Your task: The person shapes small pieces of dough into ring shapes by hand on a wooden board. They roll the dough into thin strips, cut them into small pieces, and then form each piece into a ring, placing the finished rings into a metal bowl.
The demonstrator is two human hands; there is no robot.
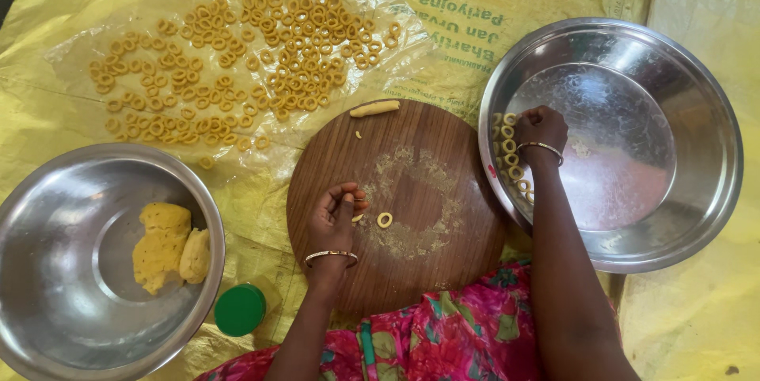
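Observation:
My left hand rests on the round wooden board, fingers curled over a small bit of yellow dough, next to one dough ring. A short dough roll lies at the board's far edge. My right hand reaches into the large steel plate on the right, fingers closed, beside a row of dough rings along the plate's left wall. Whether it holds a ring is hidden.
A steel bowl at the left holds two lumps of yellow dough. A green lid lies beside it. Several dough rings are spread on clear plastic over a yellow sheet. Pink floral cloth covers my lap.

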